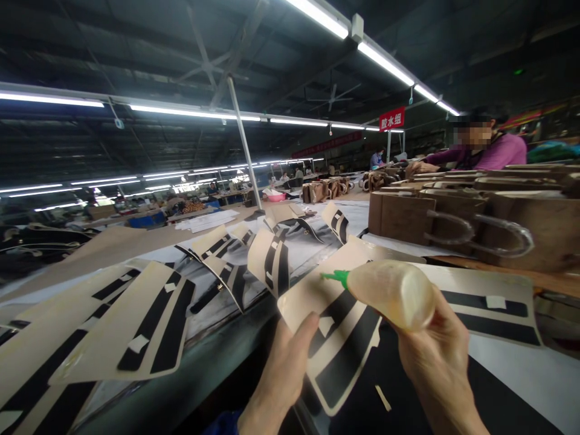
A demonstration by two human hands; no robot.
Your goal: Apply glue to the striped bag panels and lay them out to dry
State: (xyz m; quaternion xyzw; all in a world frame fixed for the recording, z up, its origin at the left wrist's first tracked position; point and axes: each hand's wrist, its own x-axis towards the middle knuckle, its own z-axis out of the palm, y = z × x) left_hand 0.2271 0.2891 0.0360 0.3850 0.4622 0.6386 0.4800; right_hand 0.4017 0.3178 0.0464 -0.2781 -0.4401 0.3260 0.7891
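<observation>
My left hand [283,368] grips the lower edge of a beige cut panel with black strips [338,320], thumb on top, holding it up over the table edge. My right hand [437,356] is wrapped round a soft translucent glue bottle [392,291] lying sideways. Its green nozzle [335,277] points left and sits over the upper part of the panel.
Several similar beige-and-black panels [136,329] lie fanned along the long table [235,320] to the left and ahead. Brown handbags with handles [475,226] stand in rows at the right. A person in a purple top [484,151] works behind them.
</observation>
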